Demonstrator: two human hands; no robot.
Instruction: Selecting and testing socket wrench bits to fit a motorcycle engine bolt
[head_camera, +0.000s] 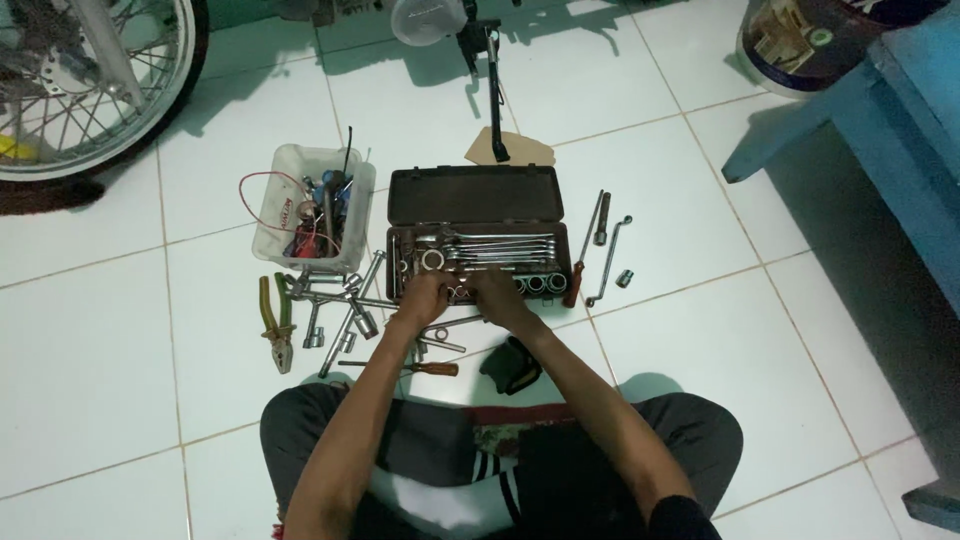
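At the centre of the frame, your left hand (422, 300) and right hand (497, 295) rest side by side at the front edge of the open tool case (475, 190), fingers curled among its sockets (535, 284); whether either grips anything, you cannot tell. Pliers (277, 330) lie left, a screwdriver (430, 368) below.

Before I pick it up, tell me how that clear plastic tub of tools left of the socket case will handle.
The clear plastic tub is probably heavy for its size, being packed with tools. Handles and a red wire stick out above the rim, so it may tip or snag. Its thin walls likely flex.
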